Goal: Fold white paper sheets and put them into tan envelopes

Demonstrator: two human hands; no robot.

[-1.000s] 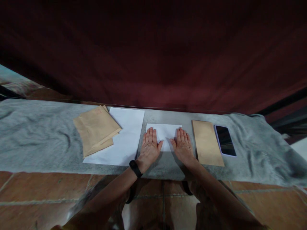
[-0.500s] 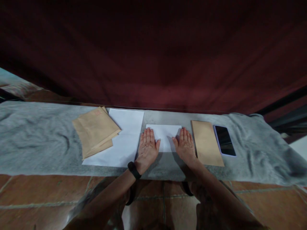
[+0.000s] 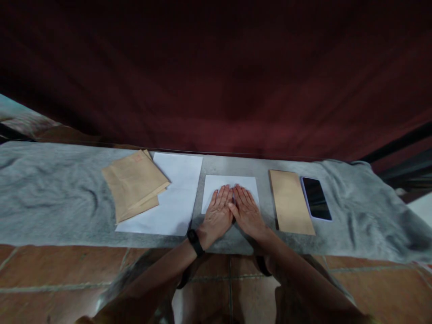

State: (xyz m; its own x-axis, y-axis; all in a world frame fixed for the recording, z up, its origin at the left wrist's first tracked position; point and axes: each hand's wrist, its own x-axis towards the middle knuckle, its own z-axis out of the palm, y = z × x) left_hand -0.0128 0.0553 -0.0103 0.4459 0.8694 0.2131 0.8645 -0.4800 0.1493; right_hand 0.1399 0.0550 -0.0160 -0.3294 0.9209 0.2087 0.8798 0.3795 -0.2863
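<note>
A folded white sheet of paper (image 3: 231, 182) lies on the grey cloth-covered counter (image 3: 50, 202) straight in front of me. My left hand (image 3: 218, 216), with a black band on its wrist, rests flat on the sheet's middle, fingers stretched out. My right hand (image 3: 247, 213) lies flat beside it, fingers extended, and the two hands touch at the index fingers. Neither hand grips anything.
Left of the sheet lies a stack of white paper (image 3: 168, 202) with several tan envelopes (image 3: 133, 182) on its left part. Right of the sheet are one tan envelope (image 3: 290, 201) and a dark phone (image 3: 316, 198). A dark red curtain (image 3: 216, 81) hangs behind the counter.
Both hands slid inward from the sheet's left and right ends to its middle, where they now touch. The sheet stays in place.
</note>
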